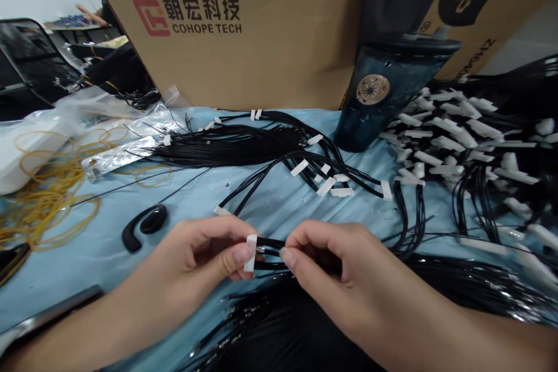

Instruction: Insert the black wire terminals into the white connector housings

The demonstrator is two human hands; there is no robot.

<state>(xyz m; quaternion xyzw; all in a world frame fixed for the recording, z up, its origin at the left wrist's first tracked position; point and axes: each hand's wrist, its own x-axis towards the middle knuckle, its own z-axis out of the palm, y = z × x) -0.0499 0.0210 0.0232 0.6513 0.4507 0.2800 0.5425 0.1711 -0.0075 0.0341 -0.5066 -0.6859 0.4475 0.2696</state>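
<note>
Head view: white connector (250, 253) held mid-scene, apparently part-wired

Connector sits upright in the near middle, above a blue cloth (183, 200). Left hand (207, 256) pinches it, thumb against its near face, no gap left. Right hand (333, 258), thumb and forefinger closed together, grips black wires (271, 241) just right of it. Several wires reach the connector; a bare metal tip (260, 250) shows beside it, seemingly unseated. Exact count: cannot tell.

Near, below the hands: loose wire bundle (300, 325), metal ends exposed; plenty left, by the look of it. Far side: a second bundle (218, 145), with wired connectors (325, 187) to its right. Farther right, a heap of white connectors (449, 128), many with wires; judged largely done. Beyond: tumbler (377, 93), carton (270, 67). Left: yellow rubber bands (56, 197).
</note>
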